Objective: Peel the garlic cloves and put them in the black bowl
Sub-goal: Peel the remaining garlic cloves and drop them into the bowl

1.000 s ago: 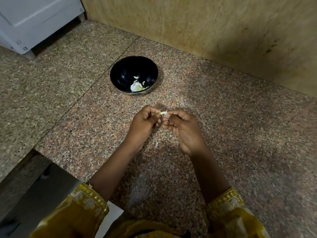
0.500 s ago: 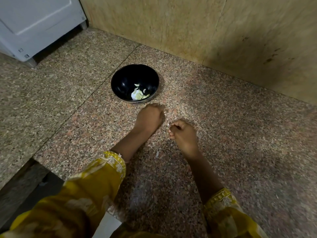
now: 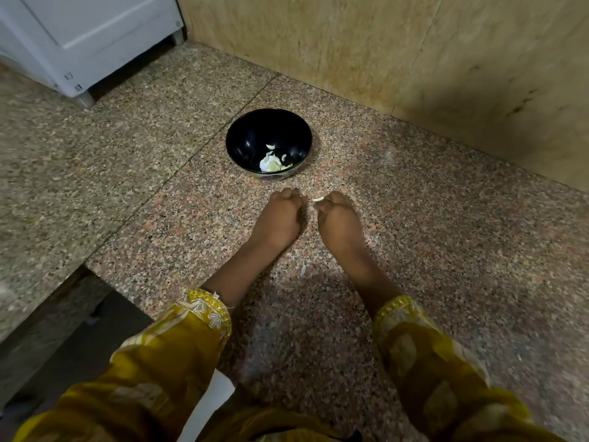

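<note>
The black bowl (image 3: 247,140) stands on the speckled granite counter (image 3: 446,250) and holds several pale garlic pieces (image 3: 271,162). My left hand (image 3: 280,215) rests on the counter just in front of the bowl. Its fingers are curled under, and nothing shows in them. My right hand (image 3: 339,221) lies beside it, a small gap apart. Its fingertips pinch a small pale garlic clove (image 3: 318,199) low over the counter.
A scrap of garlic skin (image 3: 303,270) lies on the counter between my forearms. A tan wall (image 3: 382,43) runs close behind the bowl. A white appliance (image 3: 89,36) stands at the back left. The counter's edge (image 3: 95,272) drops off at the left.
My hands were together peeling one clove a second ago. They then lowered to the counter and moved toward the bowl; my right hand has come up level with my left, with the clove at its fingertips.
</note>
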